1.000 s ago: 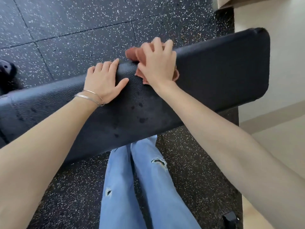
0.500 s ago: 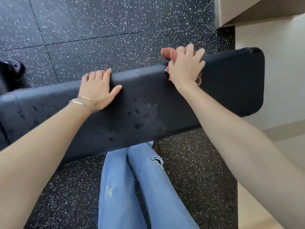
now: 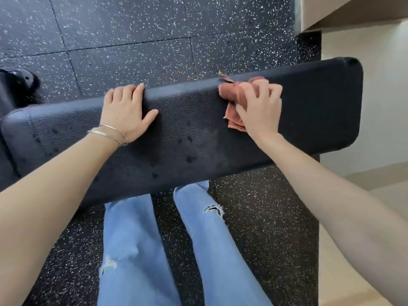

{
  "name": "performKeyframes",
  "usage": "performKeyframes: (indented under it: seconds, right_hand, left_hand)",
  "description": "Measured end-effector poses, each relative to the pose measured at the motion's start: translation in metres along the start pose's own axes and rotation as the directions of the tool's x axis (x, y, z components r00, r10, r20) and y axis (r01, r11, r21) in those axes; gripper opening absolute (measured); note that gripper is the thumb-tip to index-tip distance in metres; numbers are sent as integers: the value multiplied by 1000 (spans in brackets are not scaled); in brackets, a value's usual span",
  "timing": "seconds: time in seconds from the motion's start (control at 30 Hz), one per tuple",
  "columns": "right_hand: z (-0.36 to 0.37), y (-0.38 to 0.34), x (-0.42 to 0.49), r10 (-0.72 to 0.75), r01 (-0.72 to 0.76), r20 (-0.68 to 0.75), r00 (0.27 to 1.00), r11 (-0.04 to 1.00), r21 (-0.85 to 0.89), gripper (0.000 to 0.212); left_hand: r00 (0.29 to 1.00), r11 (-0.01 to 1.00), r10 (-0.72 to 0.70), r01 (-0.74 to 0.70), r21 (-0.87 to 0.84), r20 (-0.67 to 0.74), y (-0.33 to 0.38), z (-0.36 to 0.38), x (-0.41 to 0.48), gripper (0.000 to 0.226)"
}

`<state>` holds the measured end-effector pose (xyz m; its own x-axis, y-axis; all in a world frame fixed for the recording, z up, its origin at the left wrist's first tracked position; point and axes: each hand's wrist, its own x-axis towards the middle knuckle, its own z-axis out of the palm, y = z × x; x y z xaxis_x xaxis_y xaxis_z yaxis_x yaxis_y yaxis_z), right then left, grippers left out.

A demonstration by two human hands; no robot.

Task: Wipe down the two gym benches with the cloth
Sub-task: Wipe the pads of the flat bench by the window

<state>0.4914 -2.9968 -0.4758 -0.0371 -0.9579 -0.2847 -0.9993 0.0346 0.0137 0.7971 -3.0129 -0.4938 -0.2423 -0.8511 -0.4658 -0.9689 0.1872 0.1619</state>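
A black padded gym bench (image 3: 187,133) runs left to right in front of me, its textured top dotted with dark wet spots near the middle and the near edge. A rust-coloured cloth (image 3: 231,100) lies bunched on the bench toward its right end, close to the far edge. My right hand (image 3: 259,109) presses down on it, fingers spread and bent over the fabric, so most of the cloth is hidden under my palm. My left hand (image 3: 128,111) lies open and flat on the bench top to the left, well apart from the cloth, fingertips curled over the far edge, holding nothing; thin bangles (image 3: 108,133) circle that wrist.

Below the bench I see my legs in pale blue ripped jeans (image 3: 136,239), standing on a black speckled rubber floor (image 3: 132,40). A pale wall (image 3: 379,107) stands at the right.

I judge the risk to be missed patches: the droplets sit nearer me than the cloth, and a bunched cloth covers little. No containers are visible, and only one bench shows.
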Motion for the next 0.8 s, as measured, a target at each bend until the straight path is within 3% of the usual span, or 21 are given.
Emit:
performKeyframes:
  seconds: [0.13, 0.2, 0.3, 0.4, 0.5, 0.57, 0.6, 0.63, 0.67, 0.73, 0.77, 0.8]
  right_hand:
    - [9, -46, -9, 388, -380, -61, 920, 919, 107, 35]
    - [13, -77, -17, 465, -449, -78, 882, 878, 166, 34]
    - [20, -124, -53, 364, -338, -112, 925, 920, 197, 34]
    - [31, -158, -100, 161, -139, -116, 980, 975, 174, 34]
    - [34, -148, -113, -140, 166, -191, 972, 978, 129, 30]
    - [34, -120, -111, -207, 229, -166, 964, 965, 131, 31]
    - [33, -105, -109, -122, 140, -141, 983, 981, 132, 30]
    - [34, -90, -107, 54, -38, -125, 991, 991, 130, 30]
    - [36, -74, -105, 284, -269, -110, 952, 953, 139, 30]
    - [38, -52, -101, 692, -666, -70, 718, 713, 217, 32]
    - [38, -48, -100, 797, -766, -46, 602, 593, 249, 33]
    - [39, -51, -99, 840, -806, -41, 541, 532, 260, 32]
  left_hand:
    - [999, 999, -22, 21, -26, -38, 1, 6, -2, 71]
    - [999, 1000, 10, -12, -23, -53, -2, 7, -2, 71]
    - [997, 998, 67, -68, -10, -48, -10, 7, -2, 71]
    - [991, 991, 133, -132, 7, -31, -18, 5, -5, 72]
    - [984, 983, 178, -177, 40, -15, -31, 3, -10, 73]
    - [980, 978, 200, -200, 64, 1, -38, 3, -13, 74]
    - [978, 975, 209, -209, 72, 3, -41, 3, -15, 74]
    - [976, 973, 216, -215, 77, 1, -42, 4, -17, 74]
    - [975, 972, 221, -220, 77, -6, -43, 4, -18, 74]
    - [974, 972, 226, -225, 73, -18, -44, 5, -20, 74]
    - [974, 972, 225, -223, 72, -21, -45, 6, -20, 75]
    - [975, 973, 222, -220, 73, -22, -46, 7, -21, 75]
